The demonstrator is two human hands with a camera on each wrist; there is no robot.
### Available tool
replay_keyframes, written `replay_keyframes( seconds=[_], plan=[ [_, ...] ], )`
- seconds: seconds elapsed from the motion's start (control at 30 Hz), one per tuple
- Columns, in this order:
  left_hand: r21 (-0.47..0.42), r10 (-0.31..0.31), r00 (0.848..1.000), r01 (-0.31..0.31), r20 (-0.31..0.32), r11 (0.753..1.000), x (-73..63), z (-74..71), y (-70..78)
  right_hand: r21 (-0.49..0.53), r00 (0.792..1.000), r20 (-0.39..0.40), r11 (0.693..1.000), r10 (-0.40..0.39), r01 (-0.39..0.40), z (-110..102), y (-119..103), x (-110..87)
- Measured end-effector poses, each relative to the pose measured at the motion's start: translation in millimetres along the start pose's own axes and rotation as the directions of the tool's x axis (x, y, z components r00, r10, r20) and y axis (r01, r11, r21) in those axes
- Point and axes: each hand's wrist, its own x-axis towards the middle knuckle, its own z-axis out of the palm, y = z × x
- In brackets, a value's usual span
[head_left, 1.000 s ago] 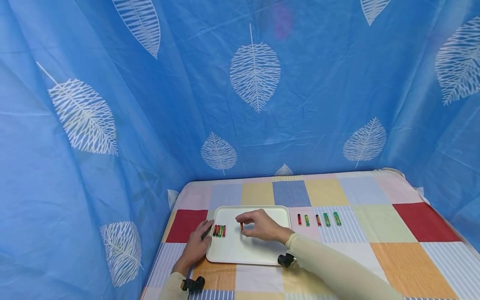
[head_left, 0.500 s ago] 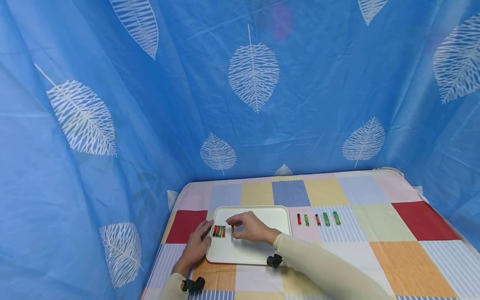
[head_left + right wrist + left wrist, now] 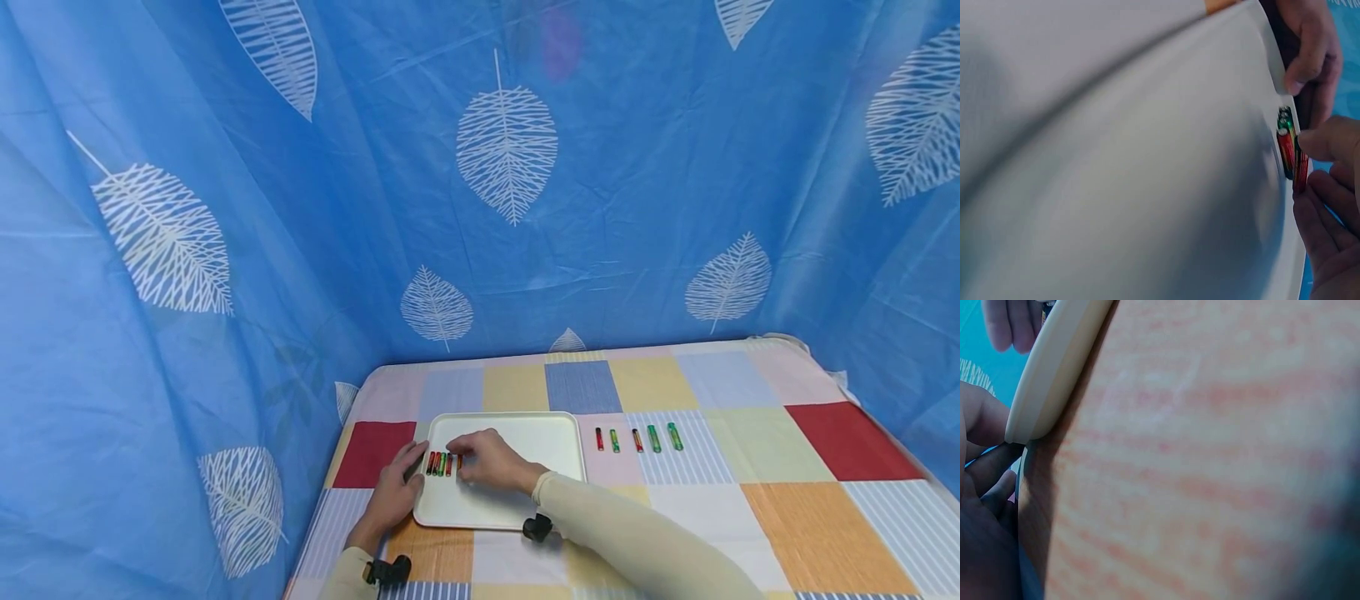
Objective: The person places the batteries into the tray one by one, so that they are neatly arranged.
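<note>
My right hand (image 3: 491, 461) pinches a small battery (image 3: 1300, 167) between thumb and fingers, low over the white tray (image 3: 472, 510). Just left of it, several red and green batteries (image 3: 439, 464) lie side by side near the tray's left edge. In the right wrist view the held battery is close beside that row; whether they touch I cannot tell. My left hand (image 3: 393, 493) holds the tray's left edge, its thumb at the rim in the left wrist view. Part of the held battery is hidden behind the right fingers.
Right of the tray, several more batteries (image 3: 637, 440), red and green, lie spaced apart in a row on the patchwork tablecloth (image 3: 795, 517). A blue curtain (image 3: 600, 208) with white leaf prints stands behind the table and along its sides.
My right hand has moved left across the tray with the battery, up close to the row there. My left hand has stayed at the tray's edge.
</note>
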Motion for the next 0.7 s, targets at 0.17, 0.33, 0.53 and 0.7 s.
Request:
replay_keyframes(
  seconds=[0.17,0.33,0.53,0.7],
  plan=[
    [0.004,0.007,1.0,-0.007,-0.003,1.0,-0.6,-0.3,0.1,-0.038,1.0,0.005,0.999,-0.007,0.008,7,-2,2.4],
    [0.007,0.008,1.0,-0.008,0.004,1.0,-1.3,-0.5,1.0,-0.097,1.0,0.005,0.995,0.0,0.0,10,-5,4.3],
    [0.004,0.01,1.0,-0.01,0.007,1.0,-2.0,-0.8,0.3,-0.128,0.999,-0.009,0.991,0.032,-0.033,10,-7,6.3],
    [0.003,0.02,1.0,-0.02,0.005,1.0,-2.8,-0.4,-1.1,-0.11,0.999,-0.007,0.993,0.044,-0.045,12,-9,6.5]
  ],
)
